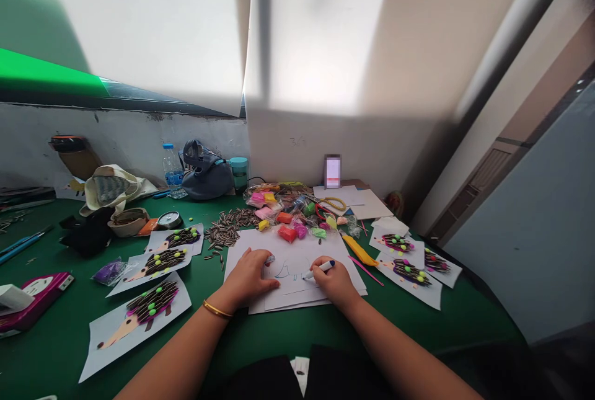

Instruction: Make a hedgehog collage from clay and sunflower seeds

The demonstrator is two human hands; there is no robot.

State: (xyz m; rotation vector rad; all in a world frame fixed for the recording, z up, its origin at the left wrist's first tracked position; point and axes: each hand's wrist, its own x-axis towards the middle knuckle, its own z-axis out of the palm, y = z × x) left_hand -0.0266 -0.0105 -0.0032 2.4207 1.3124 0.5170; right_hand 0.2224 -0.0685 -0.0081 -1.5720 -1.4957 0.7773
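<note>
White paper sheets [288, 299] lie stacked in front of me on the green table, and blue lines of a drawing [284, 272] show on the top one. My right hand [332, 279] is closed around a white marker [320, 268] with a dark blue end, its tip at the paper by the lines. On the left part of the sheet rests my left hand [250, 276], fingers curled around a small pale blue-and-white object [270, 259], perhaps the marker's cap; it is too small to name. A gold bracelet circles the left wrist.
Seeds [227, 226] and colored clay packets [287, 234] lie behind the paper. Yellow-handled scissors [334, 203], a yellow cutter [360, 251] and a pink tool [366, 270] are close by. Hedgehog pictures [134, 325] lie at both sides; a phone [333, 172] stands against the wall.
</note>
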